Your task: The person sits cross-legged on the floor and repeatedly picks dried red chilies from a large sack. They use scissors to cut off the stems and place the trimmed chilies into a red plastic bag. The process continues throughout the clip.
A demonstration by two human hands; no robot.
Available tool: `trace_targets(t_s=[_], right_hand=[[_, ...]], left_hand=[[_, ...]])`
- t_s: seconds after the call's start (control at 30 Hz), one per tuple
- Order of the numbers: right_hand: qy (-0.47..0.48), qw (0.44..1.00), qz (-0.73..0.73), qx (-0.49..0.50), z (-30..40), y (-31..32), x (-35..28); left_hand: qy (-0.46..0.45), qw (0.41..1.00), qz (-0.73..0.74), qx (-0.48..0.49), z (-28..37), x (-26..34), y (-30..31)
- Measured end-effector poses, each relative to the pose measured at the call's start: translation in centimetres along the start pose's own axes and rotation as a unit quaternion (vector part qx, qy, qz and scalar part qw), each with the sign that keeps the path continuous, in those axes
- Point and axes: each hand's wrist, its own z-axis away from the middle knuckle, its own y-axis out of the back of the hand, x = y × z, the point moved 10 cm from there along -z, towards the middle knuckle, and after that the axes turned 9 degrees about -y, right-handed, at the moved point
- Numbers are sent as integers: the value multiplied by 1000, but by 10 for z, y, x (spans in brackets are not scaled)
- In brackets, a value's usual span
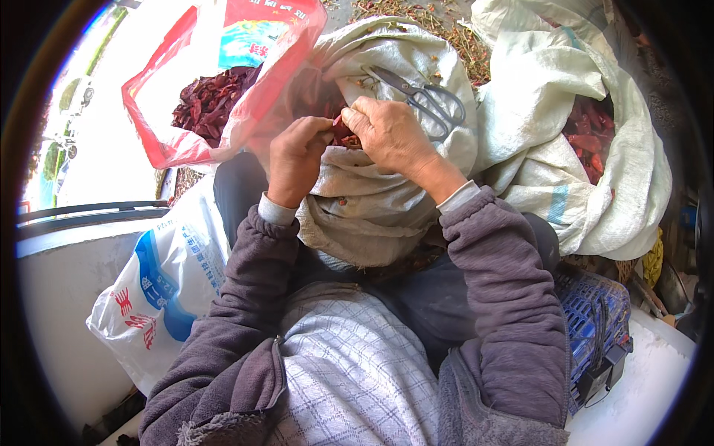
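Over the rolled-down mouth of a white woven sack [374,223], my left hand [298,156] and my right hand [390,134] meet fingertip to fingertip. A small dried red chili pepper [337,122] is pinched between them, partly hidden by the fingers. More dried chilies [347,139] show in the sack just below. Dark-handled scissors [421,97] lie on the folded sack cloth beyond my right hand, blades toward the upper left.
At the left, a red-edged plastic bag [159,150] holds dark red chili pieces [217,103]. Another woven sack [535,111] at right contains whole red chilies [588,136]. Stems and scraps [446,33] litter the floor. A printed white bag [167,284] and blue plastic basket [594,312] flank me.
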Motion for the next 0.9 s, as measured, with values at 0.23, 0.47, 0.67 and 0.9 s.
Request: trace_targets(t_s=[0.23,0.47,0.67,0.9], right_hand=[[-238,925,-268,-127,7,-26,40],[60,988,135,45,7,0,-14],[130,962,220,92,15,8,-31],[-45,994,50,89,-1,13,5]], left_hand=[[126,958,257,37,10,-17,-6],[256,887,379,-60,10,-20,-35],[232,920,317,-10,6,-22,-40],[163,926,337,49,0,-23,-46]])
